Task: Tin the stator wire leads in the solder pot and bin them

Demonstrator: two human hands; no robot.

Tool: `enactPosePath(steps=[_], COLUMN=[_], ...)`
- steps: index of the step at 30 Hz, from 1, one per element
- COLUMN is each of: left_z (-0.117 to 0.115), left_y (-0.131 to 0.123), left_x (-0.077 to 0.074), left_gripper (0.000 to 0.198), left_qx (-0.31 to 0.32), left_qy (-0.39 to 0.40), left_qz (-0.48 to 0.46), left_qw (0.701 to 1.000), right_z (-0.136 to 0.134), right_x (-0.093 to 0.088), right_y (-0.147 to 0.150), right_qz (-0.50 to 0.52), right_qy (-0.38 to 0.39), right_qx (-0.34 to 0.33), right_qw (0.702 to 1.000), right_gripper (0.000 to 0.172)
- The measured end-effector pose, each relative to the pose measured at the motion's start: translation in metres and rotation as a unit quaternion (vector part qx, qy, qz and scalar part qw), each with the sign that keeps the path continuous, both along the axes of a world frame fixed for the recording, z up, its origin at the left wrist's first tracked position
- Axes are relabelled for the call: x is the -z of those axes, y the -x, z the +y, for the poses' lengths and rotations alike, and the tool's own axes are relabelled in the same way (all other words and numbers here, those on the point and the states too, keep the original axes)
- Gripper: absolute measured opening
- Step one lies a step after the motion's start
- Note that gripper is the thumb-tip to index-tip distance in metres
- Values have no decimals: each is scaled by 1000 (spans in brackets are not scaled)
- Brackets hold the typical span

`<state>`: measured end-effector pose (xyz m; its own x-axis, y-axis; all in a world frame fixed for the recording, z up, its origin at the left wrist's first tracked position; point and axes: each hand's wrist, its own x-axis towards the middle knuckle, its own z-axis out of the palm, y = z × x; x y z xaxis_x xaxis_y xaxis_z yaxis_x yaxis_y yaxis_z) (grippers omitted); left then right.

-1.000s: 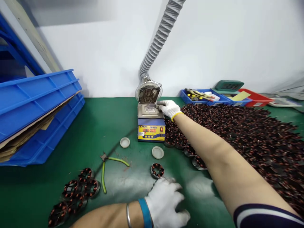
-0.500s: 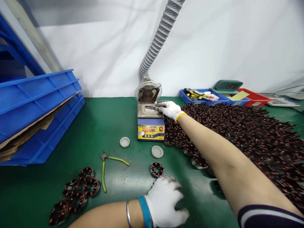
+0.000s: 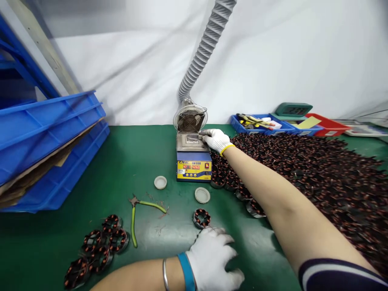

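Observation:
My right hand (image 3: pixel 217 140), in a white knit glove, is closed on a thin flat metal scraper (image 3: pixel 194 136). The blade lies over the molten-metal opening of a small solder pot (image 3: pixel 194 166) with a lit red display. Near the front, my left hand (image 3: pixel 214 258), gloved too, is low over the green table with its fingers spread, holding nothing. Just beyond its fingertips sits a single wound motor stator (image 3: pixel 201 218) with copper coils. Two small pale dishes, the left dish (image 3: pixel 160 182) and the right dish (image 3: pixel 202 195), stand in front of the pot.
Green-handled cutters (image 3: pixel 133 220) lie splayed beside wire scraps. Several stators (image 3: pixel 118 240) cluster front left, and a large mass of stators (image 3: pixel 297 173) covers the right side. Blue crates (image 3: pixel 54 137) stand left. A grey duct hose (image 3: pixel 203 52) rises behind the pot; tool trays (image 3: pixel 281 131) line the wall.
The scraper has shifted very slightly over the pot with my right hand. My left hand stays almost in place, and the whole view has shifted a little.

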<state>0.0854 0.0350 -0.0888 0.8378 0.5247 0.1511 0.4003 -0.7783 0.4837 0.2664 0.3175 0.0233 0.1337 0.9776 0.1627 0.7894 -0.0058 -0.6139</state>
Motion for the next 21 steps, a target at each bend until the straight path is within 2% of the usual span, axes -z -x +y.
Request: enactPosePath(steps=[10,16,21], left_z=[0,1,1], left_y=[-2,-1,-1], left_x=[4,-1,3], left_gripper=[36,37,38], left_qx=[-1,0,3], left_qy=[-2,1,-7], left_qz=[3,12,0], left_qw=[1000,1000,1000], right_z=[-14,-10,-8], right_x=[3,4,5], right_y=[-9,-10,-1], right_qz=[18,33,33], right_qy=[14,1,-5], right_qx=[-24,-9,-2], right_qw=[999,999,999], right_gripper=[36,40,40])
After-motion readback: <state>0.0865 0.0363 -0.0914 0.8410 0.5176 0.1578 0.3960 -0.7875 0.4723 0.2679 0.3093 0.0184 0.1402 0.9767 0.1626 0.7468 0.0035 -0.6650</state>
